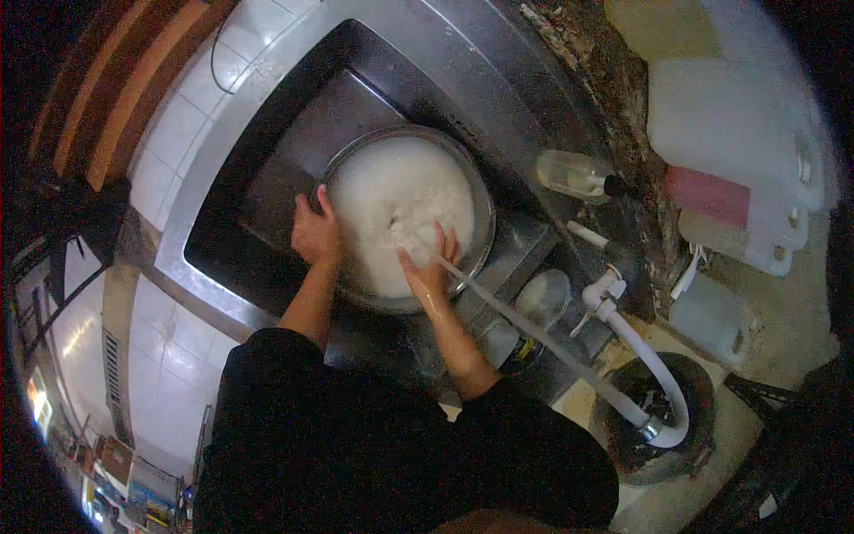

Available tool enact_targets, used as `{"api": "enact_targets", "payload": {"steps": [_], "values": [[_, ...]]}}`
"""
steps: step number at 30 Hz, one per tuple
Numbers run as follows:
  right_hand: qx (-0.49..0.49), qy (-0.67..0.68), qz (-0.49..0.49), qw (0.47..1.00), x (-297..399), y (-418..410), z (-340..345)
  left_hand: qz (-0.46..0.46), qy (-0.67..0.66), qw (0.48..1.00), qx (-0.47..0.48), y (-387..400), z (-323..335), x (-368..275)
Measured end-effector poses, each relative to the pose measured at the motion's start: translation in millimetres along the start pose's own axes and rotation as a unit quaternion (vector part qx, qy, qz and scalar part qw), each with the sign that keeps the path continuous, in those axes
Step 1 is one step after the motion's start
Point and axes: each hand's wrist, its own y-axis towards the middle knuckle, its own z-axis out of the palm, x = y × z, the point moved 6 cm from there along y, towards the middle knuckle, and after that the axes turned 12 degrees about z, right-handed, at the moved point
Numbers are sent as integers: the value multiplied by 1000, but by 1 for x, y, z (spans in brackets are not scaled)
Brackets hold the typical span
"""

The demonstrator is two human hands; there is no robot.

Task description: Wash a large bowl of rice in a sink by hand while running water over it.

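A large round metal basin (pixel 486 180) stands in a steel sink (pixel 220 294) and holds cloudy white water (pixel 407 167); what lies under the surface is hidden. A stream of water from a white faucet (pixel 644 347) runs into it. My left hand (pixel 315 227) is at the basin's left rim with its fingers apart; whether it touches the rim is unclear. Over the basin's lower right part is my right hand (pixel 432 263), fingers spread, beside the water stream, with nothing seen in it.
Right of the basin lie a clear bottle with a black cap (pixel 574 175) and a round metal bowl (pixel 544 297). Cutting boards (pixel 727 113) stand along the wall at the right. A dark round container (pixel 694 380) sits below the faucet. White floor tiles (pixel 167 334) show at the left.
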Motion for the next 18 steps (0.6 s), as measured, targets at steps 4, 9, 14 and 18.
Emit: {"api": "enact_targets", "payload": {"steps": [4, 9, 14, 18], "values": [[58, 254, 312, 914, -72, 0, 71, 4, 5, 1000, -7, -3, -1, -1], [49, 604, 529, 594, -96, -3, 138, -15, -12, 1000, 19, -1, -3, -4], [239, 694, 436, 521, -44, -1, 95, -24, 12, 997, 72, -1, 0, 0], [222, 400, 135, 879, 3, 27, 25, -34, 2, 996, 78, 0, 2, 1]]}}
